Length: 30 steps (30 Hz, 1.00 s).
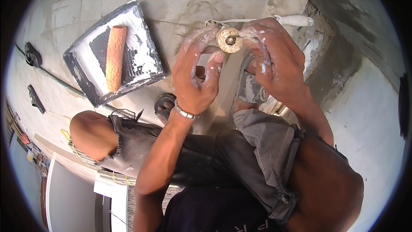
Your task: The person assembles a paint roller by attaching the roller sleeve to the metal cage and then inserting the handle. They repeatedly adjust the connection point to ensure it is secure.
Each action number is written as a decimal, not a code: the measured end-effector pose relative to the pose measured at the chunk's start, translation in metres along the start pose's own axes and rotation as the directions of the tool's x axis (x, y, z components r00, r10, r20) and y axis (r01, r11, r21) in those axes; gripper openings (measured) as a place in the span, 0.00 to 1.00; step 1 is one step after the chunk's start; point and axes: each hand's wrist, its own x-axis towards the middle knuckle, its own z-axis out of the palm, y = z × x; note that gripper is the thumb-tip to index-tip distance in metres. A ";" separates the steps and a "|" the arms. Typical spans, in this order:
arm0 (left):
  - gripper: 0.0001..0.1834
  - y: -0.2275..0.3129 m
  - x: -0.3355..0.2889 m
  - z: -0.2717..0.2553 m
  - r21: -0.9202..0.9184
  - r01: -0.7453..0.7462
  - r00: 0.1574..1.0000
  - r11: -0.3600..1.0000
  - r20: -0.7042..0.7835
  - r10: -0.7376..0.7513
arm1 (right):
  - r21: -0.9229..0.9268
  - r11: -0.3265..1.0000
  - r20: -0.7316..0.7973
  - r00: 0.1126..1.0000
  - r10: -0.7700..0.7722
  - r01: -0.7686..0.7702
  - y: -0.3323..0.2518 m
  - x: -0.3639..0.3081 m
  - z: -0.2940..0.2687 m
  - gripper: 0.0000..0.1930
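Note:
Both my hands, smeared with white paint, are raised in front of me around a paint roller frame. Its round, cream-coloured end cap (223,44) faces up, with a metal tip at its centre. My left hand (197,66) grips the cap from the left, thumb below and fingers curled above. From the right, my right hand (274,51) pinches at the cap's edge; its fingertips are partly hidden. Beyond my hands runs the frame's paint-coated wire, ending in a white handle (296,20) at the right. An orange roller sleeve (115,58) lies apart, in the paint tray.
The black paint tray (151,53), coated with white paint, sits on the floor at the left. Loose sandals (32,54) and a dark hose (60,80) lie farther left. Rough, broken concrete (326,30) borders the floor at the right. My bent knees flank the space below my hands.

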 end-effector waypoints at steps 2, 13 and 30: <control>0.24 0.015 0.001 0.002 -0.142 0.141 0.988 0.980 -0.044 -0.149 | -0.055 0.998 0.018 1.000 -0.005 0.006 -0.001 0.001 0.002 0.20; 0.27 0.006 0.001 0.019 -0.156 0.157 0.982 0.975 -0.080 -0.170 | -0.075 0.997 0.113 0.993 -0.019 0.028 -0.001 0.015 0.006 0.25; 0.26 0.004 0.006 0.015 -0.195 0.110 0.991 0.975 -0.054 -0.123 | -0.147 0.989 0.134 0.991 -0.005 0.025 -0.012 0.021 0.004 0.19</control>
